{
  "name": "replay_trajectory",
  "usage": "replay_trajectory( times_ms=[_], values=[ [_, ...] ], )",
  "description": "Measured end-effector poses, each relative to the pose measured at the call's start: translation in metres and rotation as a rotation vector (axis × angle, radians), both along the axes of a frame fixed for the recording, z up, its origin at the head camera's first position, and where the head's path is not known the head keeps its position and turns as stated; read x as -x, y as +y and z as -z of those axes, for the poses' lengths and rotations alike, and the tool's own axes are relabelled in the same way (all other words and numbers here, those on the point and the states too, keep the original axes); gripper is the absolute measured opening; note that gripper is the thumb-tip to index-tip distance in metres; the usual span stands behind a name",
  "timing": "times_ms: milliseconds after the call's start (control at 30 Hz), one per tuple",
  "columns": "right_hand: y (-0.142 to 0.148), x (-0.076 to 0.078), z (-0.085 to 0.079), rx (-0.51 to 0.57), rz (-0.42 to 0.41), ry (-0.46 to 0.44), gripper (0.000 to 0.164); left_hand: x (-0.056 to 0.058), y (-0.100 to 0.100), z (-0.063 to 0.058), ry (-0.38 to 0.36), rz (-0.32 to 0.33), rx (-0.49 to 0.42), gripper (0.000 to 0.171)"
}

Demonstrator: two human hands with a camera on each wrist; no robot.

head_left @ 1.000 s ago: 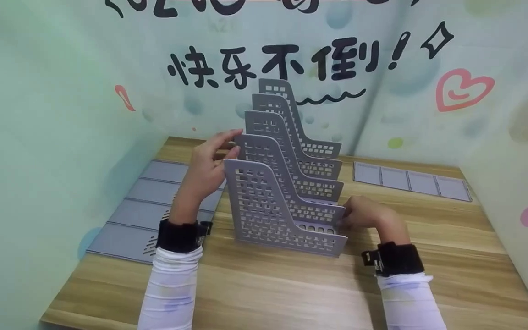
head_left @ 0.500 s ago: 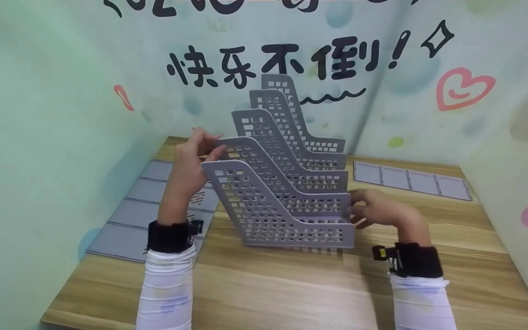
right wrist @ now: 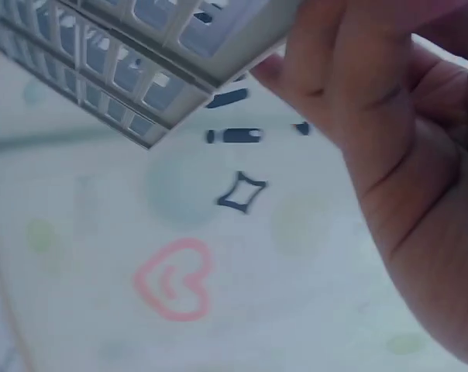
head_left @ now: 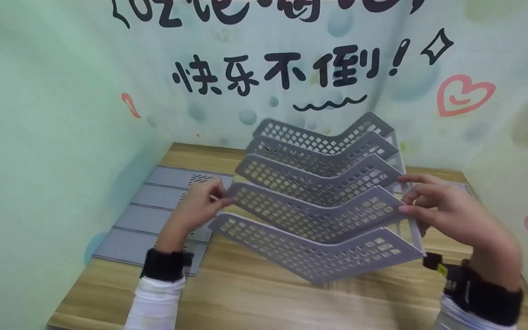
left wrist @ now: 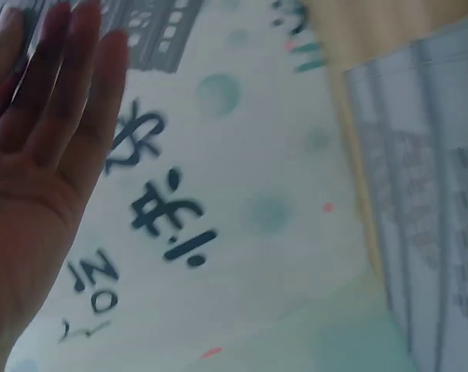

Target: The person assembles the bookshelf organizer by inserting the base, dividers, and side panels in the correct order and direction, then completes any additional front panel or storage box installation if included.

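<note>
A grey plastic file rack (head_left: 291, 236) with several perforated upright dividers is tilted over to the left in the head view, its front lower corner close over the table. My left hand (head_left: 195, 206) pinches the left end of the second divider between thumb and fingers. At the right end, my right hand (head_left: 452, 208) grips the rack's edge, thumb in front, fingers spread along it. The left wrist view catches part of the rack (left wrist: 160, 39) beyond the raised fingers. In the right wrist view the rack's slotted underside (right wrist: 118, 58) shows beside the hand.
Flat grey panels (head_left: 129, 229) with slotted patches lie joined on the wooden table (head_left: 245, 302) at left. Another grey panel (head_left: 462, 186) lies at the back right, mostly hidden by the right hand. Printed cloth walls (head_left: 53, 137) enclose the table at the back and sides.
The rack, upright on its base a second ago, has tipped over to the left. My left hand has gone lower with it, and my right hand has moved right and taken hold of the right end.
</note>
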State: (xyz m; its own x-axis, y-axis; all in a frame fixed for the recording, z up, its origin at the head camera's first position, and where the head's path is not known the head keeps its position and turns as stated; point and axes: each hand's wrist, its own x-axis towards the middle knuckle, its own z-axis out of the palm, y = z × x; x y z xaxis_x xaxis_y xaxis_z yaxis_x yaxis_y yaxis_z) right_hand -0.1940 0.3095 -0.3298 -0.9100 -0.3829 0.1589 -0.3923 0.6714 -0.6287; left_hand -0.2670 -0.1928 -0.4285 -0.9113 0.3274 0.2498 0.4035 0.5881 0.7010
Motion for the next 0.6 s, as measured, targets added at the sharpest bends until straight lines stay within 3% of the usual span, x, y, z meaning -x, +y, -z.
replay_trajectory(
  times_ms=[133,233,300,367,467,600],
  values=[
    [0.000,-0.008,-0.020,-0.068,-0.007,0.125,0.009,-0.011,0.023,0.032,-0.005,-0.017,0.211,0.014],
    [-0.002,-0.009,-0.030,-0.131,0.010,0.158,0.010,-0.019,0.043,0.050,0.000,0.029,0.367,0.016],
    [-0.004,-0.010,-0.034,-0.152,0.013,0.170,0.009,-0.025,0.054,0.056,0.018,0.069,0.456,0.021],
    [-0.007,-0.012,-0.035,-0.154,-0.003,0.185,0.010,-0.030,0.060,0.056,0.028,0.107,0.529,0.024],
    [-0.011,-0.013,-0.036,-0.138,-0.059,0.222,0.015,-0.035,0.056,0.042,-0.026,0.143,0.597,0.026],
    [-0.018,-0.006,-0.037,-0.134,-0.085,0.294,0.017,-0.026,0.026,0.015,-0.147,0.102,0.607,0.029]
  ],
)
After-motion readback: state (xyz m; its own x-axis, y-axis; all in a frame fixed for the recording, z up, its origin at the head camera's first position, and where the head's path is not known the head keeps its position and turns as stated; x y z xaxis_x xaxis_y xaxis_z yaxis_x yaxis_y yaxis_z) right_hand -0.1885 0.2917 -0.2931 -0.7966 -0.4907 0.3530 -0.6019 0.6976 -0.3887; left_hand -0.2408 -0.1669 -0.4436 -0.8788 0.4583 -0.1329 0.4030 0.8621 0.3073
